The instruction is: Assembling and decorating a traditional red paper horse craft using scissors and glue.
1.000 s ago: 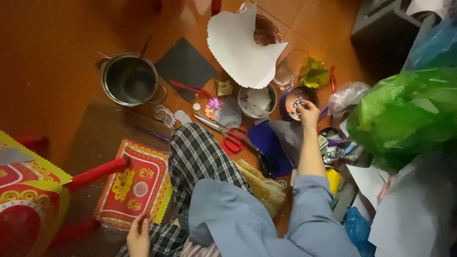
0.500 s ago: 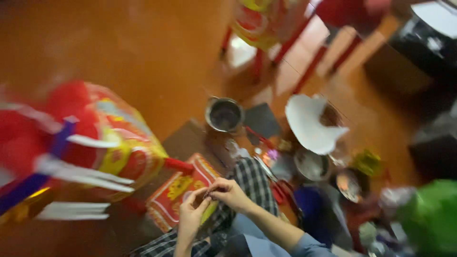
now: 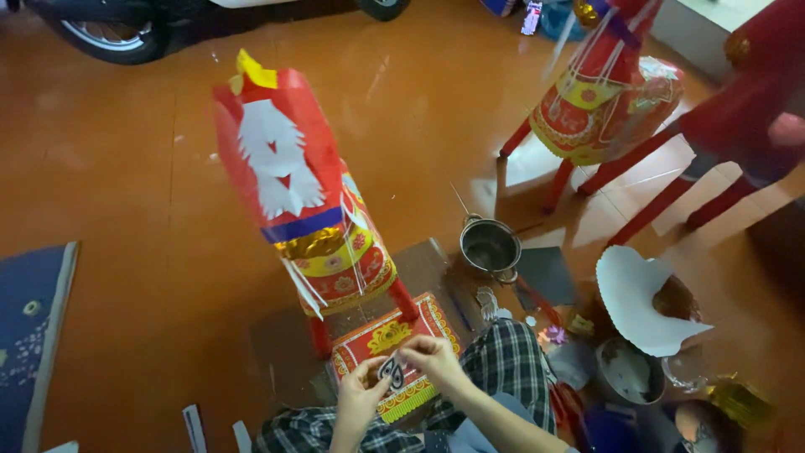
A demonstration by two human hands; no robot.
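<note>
**Head view: two hands on a small paper cut-out, seated on the floor**

Grip. Left hand (image 3: 359,401) and right hand (image 3: 429,357) meet near the bottom centre, fingertips pinched shut on one small paper cut-out (image 3: 392,372), each hand pinching its own side. The piece is pale with dark markings; its exact shape is too small to tell.

Handling, as judged. Thin paper: very light, limp, easily creased or torn. Best taken by the edges with fingertip pressure only, as both hands take it here.

Beneath the hands. A flat decorated panel (image 3: 394,344), red with yellow ornament and a fringed edge, lies on the floor just beyond the person's knees in checked trousers (image 3: 503,369).

Just beyond, left of centre. A paper horse figure (image 3: 306,210) stands upright on red stick legs: red glossy body, white feathery cut-out on its side, blue band, gold foil collar, patterned skirt.

Right of the hands. Small round metal pot (image 3: 490,247) with side handles; dark square sheet (image 3: 547,275); large white curved sheet (image 3: 641,306), stiff-looking; a bowl (image 3: 627,371) and cluttered small items, indistinct.

Far right. A second paper figure (image 3: 608,101), red and yellow, on red legs, partly blurred.

Far left. Blue mat (image 3: 33,335) at the edge.

Floor (image 3: 126,210). Orange-brown glossy tile, reflective.
</note>
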